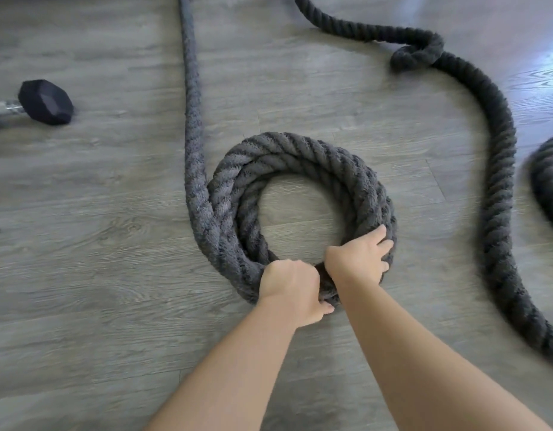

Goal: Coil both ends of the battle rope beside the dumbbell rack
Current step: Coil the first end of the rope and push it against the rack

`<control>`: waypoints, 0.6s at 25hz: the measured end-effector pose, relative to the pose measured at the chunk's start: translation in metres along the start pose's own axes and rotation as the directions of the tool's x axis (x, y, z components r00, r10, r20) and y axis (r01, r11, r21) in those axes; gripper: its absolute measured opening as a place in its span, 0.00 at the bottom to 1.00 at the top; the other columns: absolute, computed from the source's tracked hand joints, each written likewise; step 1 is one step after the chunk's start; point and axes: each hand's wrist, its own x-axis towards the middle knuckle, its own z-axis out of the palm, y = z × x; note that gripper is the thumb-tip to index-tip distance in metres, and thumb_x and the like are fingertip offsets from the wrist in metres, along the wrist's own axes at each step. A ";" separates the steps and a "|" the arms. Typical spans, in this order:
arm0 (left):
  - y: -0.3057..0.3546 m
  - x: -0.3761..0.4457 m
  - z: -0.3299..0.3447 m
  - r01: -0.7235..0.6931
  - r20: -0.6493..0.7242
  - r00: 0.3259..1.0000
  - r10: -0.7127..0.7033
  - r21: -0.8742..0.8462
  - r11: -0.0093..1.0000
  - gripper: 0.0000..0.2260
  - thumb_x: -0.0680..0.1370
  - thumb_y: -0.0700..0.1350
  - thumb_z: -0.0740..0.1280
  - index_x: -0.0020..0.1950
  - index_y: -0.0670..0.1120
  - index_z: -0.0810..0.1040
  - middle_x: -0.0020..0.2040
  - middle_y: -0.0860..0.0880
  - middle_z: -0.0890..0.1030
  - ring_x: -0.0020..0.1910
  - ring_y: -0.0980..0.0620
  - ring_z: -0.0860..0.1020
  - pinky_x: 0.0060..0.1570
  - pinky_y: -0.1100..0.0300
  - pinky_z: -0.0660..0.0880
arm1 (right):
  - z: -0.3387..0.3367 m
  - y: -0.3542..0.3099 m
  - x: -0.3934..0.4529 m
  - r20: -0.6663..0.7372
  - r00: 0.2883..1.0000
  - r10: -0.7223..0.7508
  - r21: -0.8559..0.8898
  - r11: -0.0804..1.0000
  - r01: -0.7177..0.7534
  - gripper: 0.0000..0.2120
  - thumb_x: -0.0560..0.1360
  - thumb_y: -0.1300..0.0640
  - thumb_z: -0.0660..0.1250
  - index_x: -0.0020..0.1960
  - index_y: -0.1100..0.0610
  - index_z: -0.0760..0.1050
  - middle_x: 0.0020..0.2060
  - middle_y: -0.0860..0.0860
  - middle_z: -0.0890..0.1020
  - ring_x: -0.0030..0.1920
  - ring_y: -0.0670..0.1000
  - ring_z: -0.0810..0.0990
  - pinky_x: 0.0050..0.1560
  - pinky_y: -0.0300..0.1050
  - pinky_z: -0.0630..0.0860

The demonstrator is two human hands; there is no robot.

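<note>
Grey wood-plank floor (82, 213) — glare far-right.

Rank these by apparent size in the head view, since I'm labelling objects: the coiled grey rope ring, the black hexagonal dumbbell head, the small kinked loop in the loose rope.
1. Coiled grey rope ring, clearly largest.
2. and 3. Black hexagonal dumbbell head and small kinked loop look alike; the loop lies farther away, so no ranking.
</note>
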 end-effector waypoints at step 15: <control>-0.086 0.028 -0.035 -0.053 0.028 0.998 0.049 0.149 0.987 0.26 0.70 0.67 0.71 0.57 0.48 0.79 0.51 0.49 0.83 0.52 0.45 0.82 0.49 0.53 0.76 | -0.016 -0.056 0.054 0.074 0.986 -0.150 -0.207 0.965 0.162 0.54 0.72 0.51 0.74 0.81 0.51 0.36 0.81 0.58 0.42 0.78 0.67 0.49 0.74 0.67 0.56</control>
